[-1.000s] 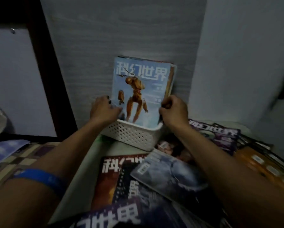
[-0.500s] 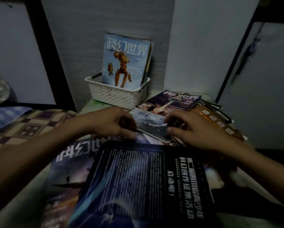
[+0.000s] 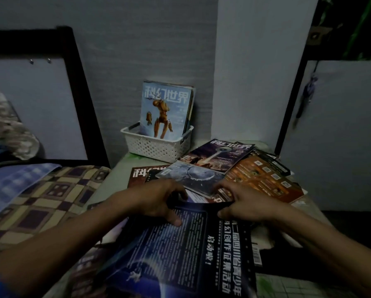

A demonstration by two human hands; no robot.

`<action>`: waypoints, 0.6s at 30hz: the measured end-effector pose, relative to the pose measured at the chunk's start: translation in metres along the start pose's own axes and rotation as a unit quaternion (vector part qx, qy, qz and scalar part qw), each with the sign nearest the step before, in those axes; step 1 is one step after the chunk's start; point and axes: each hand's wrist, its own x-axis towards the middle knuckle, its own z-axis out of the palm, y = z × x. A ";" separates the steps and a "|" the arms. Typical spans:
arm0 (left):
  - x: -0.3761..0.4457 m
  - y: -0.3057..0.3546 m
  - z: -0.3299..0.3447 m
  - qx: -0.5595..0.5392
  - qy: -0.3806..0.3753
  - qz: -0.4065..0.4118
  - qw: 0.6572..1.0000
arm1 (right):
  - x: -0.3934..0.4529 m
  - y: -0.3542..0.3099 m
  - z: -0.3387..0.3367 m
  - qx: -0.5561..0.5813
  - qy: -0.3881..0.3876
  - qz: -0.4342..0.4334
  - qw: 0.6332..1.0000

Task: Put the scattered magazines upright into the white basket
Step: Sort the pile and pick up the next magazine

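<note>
step: dark mag (image 3: pixel 189 239) gripped at far edge, L hand (image 3: pixel 156 201) + R hand (image 3: pixel 244 204), thumbs on cover | basket (image 3: pixel 156 147) at wall, blue mag (image 3: pixel 164 110) upright inside | tip: to be lifted level, stood spine-down, slid in front of blue mag

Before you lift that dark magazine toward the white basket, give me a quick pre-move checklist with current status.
1. Both hands on the dark blue magazine: ok, left hand and right hand grip its far edge.
2. Grip firm enough to lift: cannot tell.
3. White basket upright against the wall: ok.
4. Room in the basket: ok, a gap shows left of the upright light blue magazine.
5. Nothing lying on the dark blue magazine: ok.
6. Grey magazine clear of the right hand's fingers: cannot tell.
</note>
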 end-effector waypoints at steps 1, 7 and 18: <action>-0.002 0.000 0.000 0.019 0.026 0.012 0.999 | -0.003 -0.002 -0.006 0.099 -0.008 0.000 0.995; -0.026 -0.003 -0.035 -0.342 0.188 -0.001 0.921 | 0.007 -0.013 -0.048 0.562 0.043 0.065 0.823; -0.048 0.007 -0.036 -0.298 0.322 0.064 0.896 | 0.018 -0.060 -0.069 0.646 0.110 -0.044 0.754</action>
